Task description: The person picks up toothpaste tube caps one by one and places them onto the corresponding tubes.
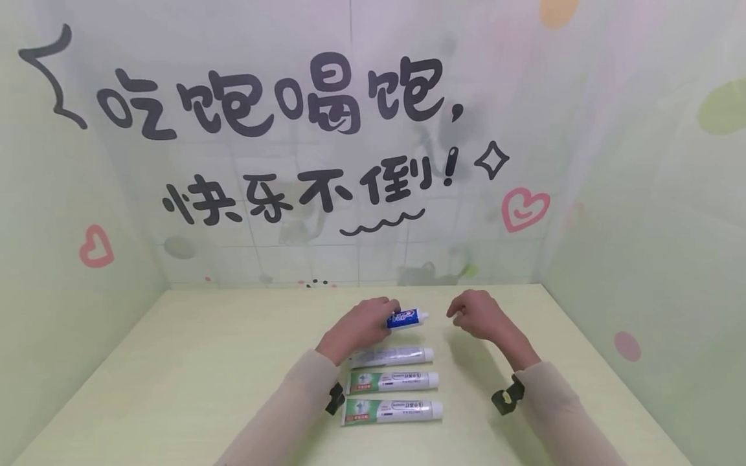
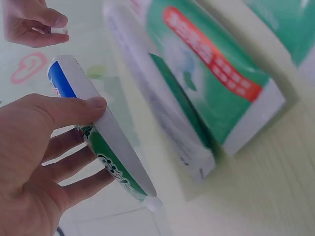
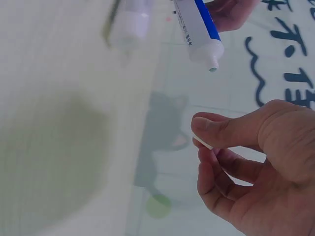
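Note:
My left hand (image 1: 364, 321) grips a small toothpaste tube (image 1: 405, 318), blue near the end toward my right hand. In the left wrist view the tube (image 2: 110, 128) also shows white and green parts, with a white knob at its far end. The right wrist view shows its bare, uncapped nozzle (image 3: 212, 67). Between thumb and fingers, my right hand (image 1: 479, 315) pinches a small white cap (image 3: 202, 142), held apart from the tube. Three more toothpaste tubes lie in a row nearer me: a whitish one (image 1: 390, 356), then two green-and-white ones, the middle tube (image 1: 392, 381) and the nearest tube (image 1: 392, 411).
All three lying tubes have their white caps toward the right on the pale table (image 1: 175, 375). Behind the table stands a wall covering (image 1: 326, 259) with large dark lettering, and side panels close in left and right. Dark straps (image 1: 507, 395) sit on the wrists.

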